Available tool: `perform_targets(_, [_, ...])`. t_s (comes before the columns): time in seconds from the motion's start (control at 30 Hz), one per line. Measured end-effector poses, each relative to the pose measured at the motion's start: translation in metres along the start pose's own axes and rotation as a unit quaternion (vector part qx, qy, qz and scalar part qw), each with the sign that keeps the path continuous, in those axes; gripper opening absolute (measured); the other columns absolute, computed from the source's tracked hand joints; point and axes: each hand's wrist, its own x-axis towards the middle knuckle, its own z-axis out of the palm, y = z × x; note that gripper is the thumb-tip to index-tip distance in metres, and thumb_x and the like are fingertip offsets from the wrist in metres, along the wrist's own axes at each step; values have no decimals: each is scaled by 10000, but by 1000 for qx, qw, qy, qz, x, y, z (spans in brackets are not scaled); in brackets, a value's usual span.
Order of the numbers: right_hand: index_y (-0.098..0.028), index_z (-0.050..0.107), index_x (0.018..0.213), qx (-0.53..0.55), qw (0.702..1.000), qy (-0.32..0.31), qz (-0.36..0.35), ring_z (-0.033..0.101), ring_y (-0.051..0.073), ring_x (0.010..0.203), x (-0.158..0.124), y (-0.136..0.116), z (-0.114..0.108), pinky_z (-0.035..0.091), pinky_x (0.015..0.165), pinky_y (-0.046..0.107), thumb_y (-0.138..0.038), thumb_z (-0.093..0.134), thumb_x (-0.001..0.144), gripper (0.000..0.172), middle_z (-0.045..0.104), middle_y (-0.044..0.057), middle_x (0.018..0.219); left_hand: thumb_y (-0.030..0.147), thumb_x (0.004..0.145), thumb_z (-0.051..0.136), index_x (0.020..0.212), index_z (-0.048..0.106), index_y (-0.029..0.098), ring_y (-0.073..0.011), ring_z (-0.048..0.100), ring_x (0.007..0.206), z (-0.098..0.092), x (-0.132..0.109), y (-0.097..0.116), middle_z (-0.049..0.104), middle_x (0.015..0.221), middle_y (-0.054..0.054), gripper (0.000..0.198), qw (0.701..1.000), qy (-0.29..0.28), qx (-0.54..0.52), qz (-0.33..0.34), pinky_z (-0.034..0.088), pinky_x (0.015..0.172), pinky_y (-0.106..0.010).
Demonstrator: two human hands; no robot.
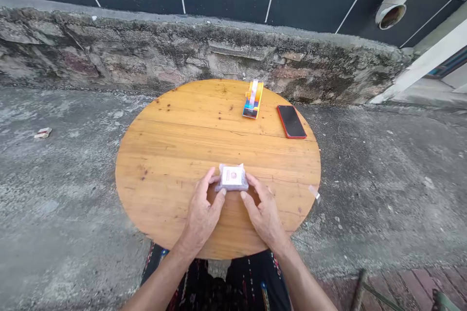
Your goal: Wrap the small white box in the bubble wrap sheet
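Observation:
A small box wrapped in clear plastic (232,176), with a white label printed in red on top, lies on the round wooden table (175,146) near its front. My left hand (206,204) grips its left side, thumb at the near corner and fingers along the edge. On the opposite side my right hand (263,206) does the same, its thumb close to the near right corner and fingertips at the right edge. Parts of the fingers are hidden behind the wrapping.
Toward the table's back stands a yellow-orange tape dispenser (253,99) with a blue front. A red-edged phone (292,122) lies to its right. One strip of clear tape (314,193) hangs over the right edge. Behind the table runs a stone wall base (153,58).

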Motion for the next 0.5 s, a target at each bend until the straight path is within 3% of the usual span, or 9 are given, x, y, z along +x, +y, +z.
perform_targets(0.2, [-232,422,1358,25,1000,-3,-3,498,271,1241,5,5,-8,441,983,492,-297,577,856,529,534,124,1351,217,805,628,1350,417,214,-259,506,1235,1,0,-5,532,1337,-114,584,1000,-5,-25,4,385,1063,-504])
perform_targets(0.37, [-224,248,1473,0,995,-100,-13,486,276,1252,27,6,-18,387,1037,514,-307,670,765,829,461,147,1415,194,775,649,1423,321,229,-267,466,1286,1,8,-4,478,1401,-122,728,998,-33,-52,13,377,1069,-489])
perform_targets(0.5, [-229,269,1469,12,991,-131,-26,534,263,1193,40,6,-19,396,1028,507,-306,685,757,828,530,136,1344,165,778,632,1440,288,227,-254,487,1263,3,13,-2,514,1363,-117,749,997,-37,-65,25,385,1057,-474])
